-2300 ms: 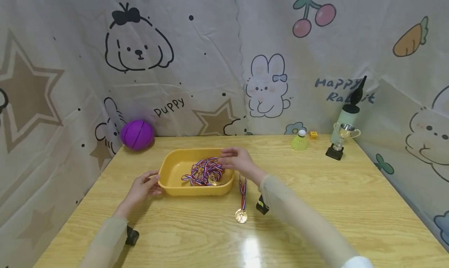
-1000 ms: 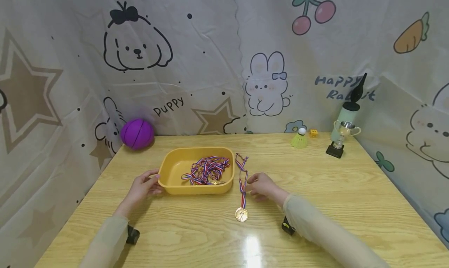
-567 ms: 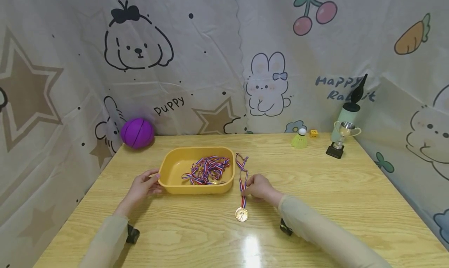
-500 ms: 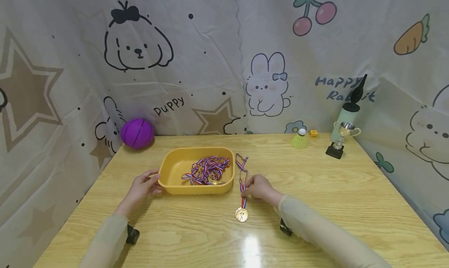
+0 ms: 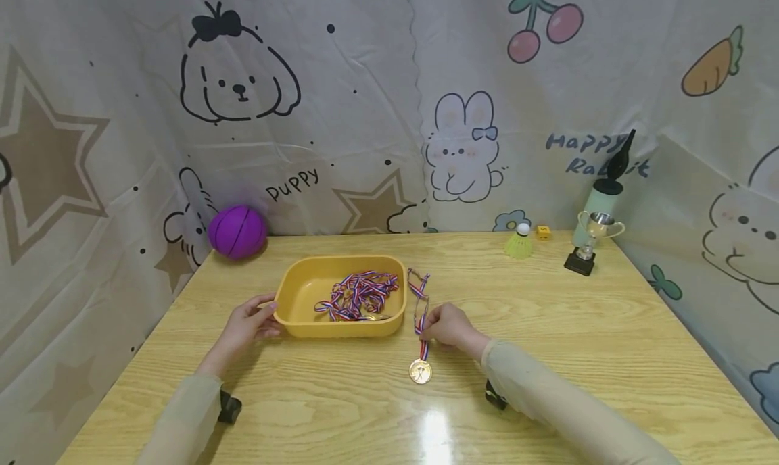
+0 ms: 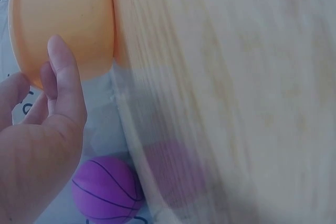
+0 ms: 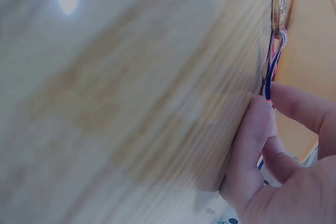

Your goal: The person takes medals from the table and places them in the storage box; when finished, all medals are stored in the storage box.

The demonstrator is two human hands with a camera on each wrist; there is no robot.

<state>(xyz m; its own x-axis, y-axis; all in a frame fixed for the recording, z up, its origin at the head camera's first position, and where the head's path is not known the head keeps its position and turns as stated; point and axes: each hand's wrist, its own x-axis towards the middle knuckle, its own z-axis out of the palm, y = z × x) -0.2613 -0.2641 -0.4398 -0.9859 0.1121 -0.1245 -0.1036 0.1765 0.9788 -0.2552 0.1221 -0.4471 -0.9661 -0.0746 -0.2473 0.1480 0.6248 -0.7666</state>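
Note:
A gold medal (image 5: 420, 371) lies on the table with its red, white and blue ribbon (image 5: 417, 288) stretched away from it, along the right end of a yellow plastic tub (image 5: 341, 329). My right hand (image 5: 449, 324) pinches the ribbon between thumb and fingers a short way above the disc. In the right wrist view the fingertips (image 7: 255, 111) meet on the ribbon close to the tabletop. At the tub's left end rests my left hand (image 5: 243, 324), thumb (image 6: 64, 59) against the outer wall and fingertips at the rim. Inside the tub, tangled medal ribbons (image 5: 364, 292) partly cover gold medals.
A purple basketball (image 5: 237, 232) sits at the back left corner. Toward the back right stand a yellow shuttlecock (image 5: 518, 244), a small orange cube (image 5: 544, 232), a trophy cup (image 5: 587, 245) and a pale green bottle (image 5: 604, 196). A printed cloth hangs behind the table.
My right hand has come from over the tub's right end down to the ribbon and taken hold of it. The medal has shifted slightly to the right. The left hand keeps its place.

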